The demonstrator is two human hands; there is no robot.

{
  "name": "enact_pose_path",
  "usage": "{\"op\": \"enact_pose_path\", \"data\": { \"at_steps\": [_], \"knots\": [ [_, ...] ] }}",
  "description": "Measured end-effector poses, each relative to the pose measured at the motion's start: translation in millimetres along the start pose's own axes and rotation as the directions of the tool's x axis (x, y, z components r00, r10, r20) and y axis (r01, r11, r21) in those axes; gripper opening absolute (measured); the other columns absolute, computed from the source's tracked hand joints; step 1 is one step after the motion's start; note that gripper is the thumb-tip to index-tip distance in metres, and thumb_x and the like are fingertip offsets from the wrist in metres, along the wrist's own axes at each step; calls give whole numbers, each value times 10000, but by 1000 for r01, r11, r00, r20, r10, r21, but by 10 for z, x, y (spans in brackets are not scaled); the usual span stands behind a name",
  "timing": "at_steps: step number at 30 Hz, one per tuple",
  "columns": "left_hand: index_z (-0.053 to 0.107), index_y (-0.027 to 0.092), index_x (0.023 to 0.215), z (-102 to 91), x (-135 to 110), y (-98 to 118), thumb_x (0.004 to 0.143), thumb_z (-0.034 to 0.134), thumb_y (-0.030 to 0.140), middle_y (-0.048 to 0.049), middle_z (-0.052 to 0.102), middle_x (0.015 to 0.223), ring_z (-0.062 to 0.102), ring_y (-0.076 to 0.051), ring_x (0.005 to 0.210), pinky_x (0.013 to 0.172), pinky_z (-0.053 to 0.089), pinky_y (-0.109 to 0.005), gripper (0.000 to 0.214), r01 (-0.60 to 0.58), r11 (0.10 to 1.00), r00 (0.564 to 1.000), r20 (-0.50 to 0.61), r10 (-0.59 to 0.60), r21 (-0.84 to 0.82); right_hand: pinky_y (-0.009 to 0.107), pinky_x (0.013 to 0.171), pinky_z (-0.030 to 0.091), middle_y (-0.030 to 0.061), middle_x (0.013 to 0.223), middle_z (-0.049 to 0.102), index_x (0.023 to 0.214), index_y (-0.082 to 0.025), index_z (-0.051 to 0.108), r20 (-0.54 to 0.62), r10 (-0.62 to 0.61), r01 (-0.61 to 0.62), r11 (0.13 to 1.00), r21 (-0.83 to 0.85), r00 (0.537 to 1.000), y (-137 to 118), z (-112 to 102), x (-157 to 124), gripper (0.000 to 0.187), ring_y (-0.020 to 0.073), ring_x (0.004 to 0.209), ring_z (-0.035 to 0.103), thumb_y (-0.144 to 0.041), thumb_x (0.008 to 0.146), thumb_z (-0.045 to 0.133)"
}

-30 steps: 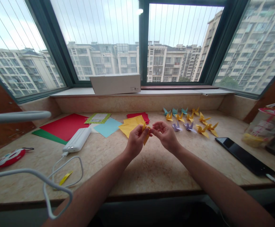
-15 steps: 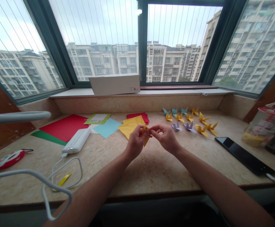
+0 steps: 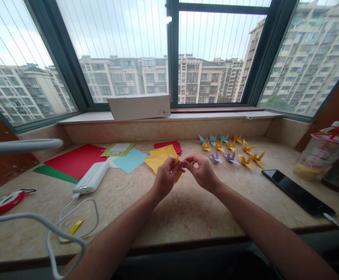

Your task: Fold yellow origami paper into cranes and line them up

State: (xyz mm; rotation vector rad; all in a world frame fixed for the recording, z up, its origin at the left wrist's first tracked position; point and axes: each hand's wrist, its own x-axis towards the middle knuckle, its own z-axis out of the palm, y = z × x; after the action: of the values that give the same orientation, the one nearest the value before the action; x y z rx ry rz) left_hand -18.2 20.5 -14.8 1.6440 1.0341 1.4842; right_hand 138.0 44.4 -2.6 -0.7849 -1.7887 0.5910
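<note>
A small folded piece of yellow paper (image 3: 178, 177) is gripped in my left hand (image 3: 164, 178), its pointed lower end showing below the fingers. My right hand (image 3: 202, 172) meets it from the right, thumb and forefinger pinched together on its upper edge. Fingers hide most of the folds. Just behind my left hand lie yellow paper sheets (image 3: 151, 160), with red paper (image 3: 176, 146) partly under them. To the right of my hands stand several folded paper cranes: yellow cranes (image 3: 218, 146), blue cranes (image 3: 212, 139) and purple cranes (image 3: 230, 157).
Left of my hands are light blue paper (image 3: 130, 159), a green packet (image 3: 118, 149), red sheets (image 3: 76, 161) and a white power bank (image 3: 92, 178) with a cable (image 3: 96, 217). A black phone (image 3: 297, 191) and a plastic cup (image 3: 311, 159) stand right. A white box (image 3: 140, 107) rests on the sill.
The view has shifted slightly, so everything sits a little lower and further left. Both hands stay on the yellow paper, with the right fingers slightly re-placed along it.
</note>
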Motion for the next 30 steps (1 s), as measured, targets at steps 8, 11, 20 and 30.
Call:
{"op": "enact_pose_path", "data": {
  "at_steps": [8,11,20,30],
  "knots": [
    [591,150,828,-16,11,46,872,610,418,-30,672,759,675,-157,733,683,510,-244,272,-5,1000,1000,21,5,5,297,722,467,34,813,700,874,-184,670,-17,-30,30,999,-18,999,63,20,0,191,171,751,625,-365,885,610],
    [611,143,827,-22,6,89,871,611,412,-34,684,754,668,-155,717,680,511,-246,273,-7,1000,999,35,6,29,301,733,462,31,809,701,900,-190,688,13,-50,50,999,10,999,61,22,3,192,172,752,630,-370,882,623],
    [596,133,884,29,-6,68,883,586,440,-64,689,827,685,-172,738,663,520,-261,307,44,999,996,78,-42,-17,281,667,466,26,723,705,803,-182,673,13,74,-75,996,45,997,57,22,10,193,177,685,642,-336,892,601],
    [537,157,1103,10,16,-68,793,714,388,-70,683,934,676,-186,842,745,537,-301,424,117,987,982,158,-99,-110,287,672,455,39,754,700,786,-178,647,-124,-13,-2,993,-120,992,92,-27,65,215,177,688,615,-321,918,558]
  ]
}}
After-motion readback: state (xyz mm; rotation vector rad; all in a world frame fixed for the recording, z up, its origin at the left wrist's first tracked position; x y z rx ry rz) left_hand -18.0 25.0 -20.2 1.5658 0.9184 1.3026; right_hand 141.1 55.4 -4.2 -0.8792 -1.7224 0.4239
